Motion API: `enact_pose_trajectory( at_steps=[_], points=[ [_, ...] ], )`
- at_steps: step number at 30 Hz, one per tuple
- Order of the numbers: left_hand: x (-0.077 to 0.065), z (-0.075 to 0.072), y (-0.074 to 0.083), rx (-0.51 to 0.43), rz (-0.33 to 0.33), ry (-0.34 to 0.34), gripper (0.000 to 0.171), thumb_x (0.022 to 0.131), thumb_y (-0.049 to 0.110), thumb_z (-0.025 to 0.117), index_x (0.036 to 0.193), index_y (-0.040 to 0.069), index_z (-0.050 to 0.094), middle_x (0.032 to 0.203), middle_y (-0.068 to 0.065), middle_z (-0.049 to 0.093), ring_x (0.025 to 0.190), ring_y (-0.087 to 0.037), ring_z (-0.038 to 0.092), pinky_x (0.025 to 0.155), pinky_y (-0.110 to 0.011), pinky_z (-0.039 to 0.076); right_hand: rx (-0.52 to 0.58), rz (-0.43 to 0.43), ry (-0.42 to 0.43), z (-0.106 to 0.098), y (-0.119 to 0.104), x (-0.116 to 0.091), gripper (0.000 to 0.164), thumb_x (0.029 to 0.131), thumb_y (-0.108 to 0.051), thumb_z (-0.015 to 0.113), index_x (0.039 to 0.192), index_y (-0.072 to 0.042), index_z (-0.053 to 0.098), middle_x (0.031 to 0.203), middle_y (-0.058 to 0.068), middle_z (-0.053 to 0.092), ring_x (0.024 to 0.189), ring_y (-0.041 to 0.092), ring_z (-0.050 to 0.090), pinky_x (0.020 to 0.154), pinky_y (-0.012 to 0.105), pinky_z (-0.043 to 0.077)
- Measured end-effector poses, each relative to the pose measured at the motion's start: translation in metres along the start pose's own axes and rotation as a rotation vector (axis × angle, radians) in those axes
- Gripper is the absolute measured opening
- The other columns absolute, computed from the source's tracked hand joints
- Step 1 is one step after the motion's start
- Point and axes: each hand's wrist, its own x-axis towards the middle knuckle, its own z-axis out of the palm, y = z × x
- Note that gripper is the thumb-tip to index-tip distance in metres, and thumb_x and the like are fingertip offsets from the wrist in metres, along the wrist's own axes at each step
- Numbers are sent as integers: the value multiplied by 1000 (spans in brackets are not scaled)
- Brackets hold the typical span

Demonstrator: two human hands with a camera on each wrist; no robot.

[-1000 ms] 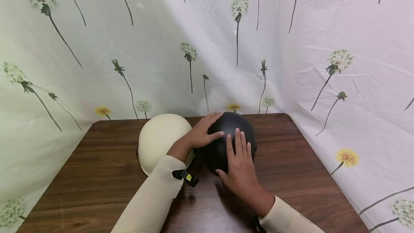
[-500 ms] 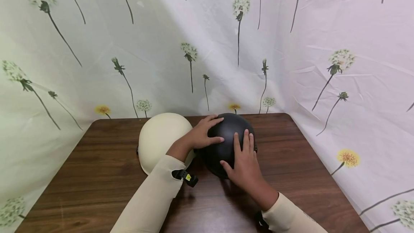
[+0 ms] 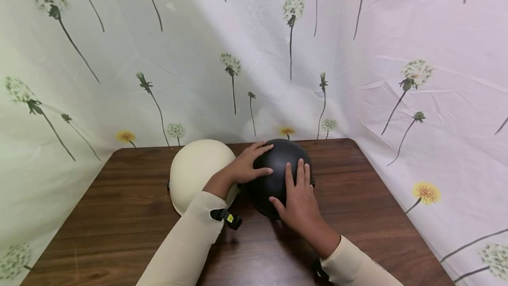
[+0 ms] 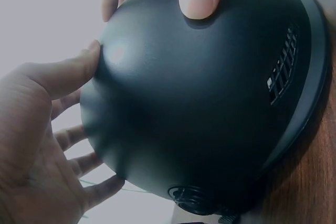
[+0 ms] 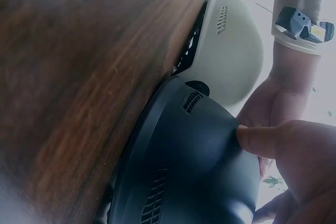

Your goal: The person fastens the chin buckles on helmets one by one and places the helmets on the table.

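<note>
A black half-shell helmet (image 3: 279,184) sits dome up on the brown table, with a vent and smooth rim visible in the left wrist view (image 4: 184,103). My left hand (image 3: 244,167) rests on its upper left side, thumb and fingers spread over the shell. My right hand (image 3: 299,202) lies on its right front, fingers fairly straight and pointing away from me. Its thumb touches the shell in the right wrist view (image 5: 260,139). A cream helmet (image 3: 200,171) stands dome up on the left, right beside the black one, partly hidden by my left forearm.
The dark wood-grain table (image 3: 127,206) runs to a far edge just behind both helmets. A white curtain (image 3: 190,78) printed with dandelions hangs behind and at both sides. My left wrist carries a small black strapped camera (image 3: 232,220).
My right hand has slid slightly right on the black helmet, whose front rim now sits a little nearer me. My left fingers and thumb shifted slightly nearer. The last half second shows almost no movement.
</note>
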Motion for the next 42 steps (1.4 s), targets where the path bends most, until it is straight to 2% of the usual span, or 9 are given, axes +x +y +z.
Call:
enact_pose_trajectory(
  at_steps=[10,17,21,24,28,31,35,37,42],
  points=[
    [-3,0,-6,7,3,16,80,100,49,70,167,25,33,175,-9,19,159,-39,20,120,-67,27,10,3,-17,1,-3,2,107,92,-51,79,169,-7,19,173,28,3,160,47,8,104,71,44],
    [-8,2,-1,46,1,20,79,103,49,66,168,24,29,175,-10,16,160,-38,20,121,-64,27,28,-2,-25,1,0,2,107,93,-51,79,169,-8,17,173,27,0,160,47,5,106,72,42],
    [-16,3,3,60,-4,25,80,102,47,67,168,21,29,176,-11,15,160,-39,20,121,-64,28,35,-3,-29,0,3,0,108,92,-52,79,169,-9,17,174,26,-1,161,45,4,106,72,41],
    [-26,2,3,72,3,38,80,102,45,68,168,20,30,176,-11,14,159,-39,21,120,-63,30,39,0,-41,-1,5,-2,110,91,-54,79,170,-11,15,174,24,-3,161,44,2,106,74,40],
    [-48,0,2,67,43,121,79,101,39,72,166,15,34,175,-14,16,158,-40,24,118,-64,33,42,-4,-49,-5,9,-8,112,90,-57,79,170,-12,13,175,22,-3,161,43,2,108,76,36],
    [-67,0,2,61,92,223,77,99,35,75,163,13,39,173,-14,20,154,-40,32,115,-64,38,46,-7,-42,-10,13,-12,113,90,-56,79,170,-12,14,175,21,-2,161,43,4,110,76,34],
    [-88,1,6,68,156,349,74,98,33,77,161,16,42,172,-9,24,149,-34,42,111,-58,45,32,-4,-35,-16,22,-17,115,89,-59,79,170,-12,13,176,20,-2,161,42,5,112,77,31],
    [-98,0,8,69,186,402,74,97,30,79,160,16,44,172,-7,26,150,-32,42,111,-57,45,31,-6,-36,-18,25,-19,116,89,-60,78,170,-12,11,176,20,-3,161,42,4,113,77,29],
    [-125,-4,6,93,223,520,77,91,23,84,158,13,46,167,-14,33,150,-35,41,108,-57,47,34,5,-30,-21,34,-23,116,89,-62,77,170,-13,10,176,16,-9,161,42,3,113,79,24]
  ],
)
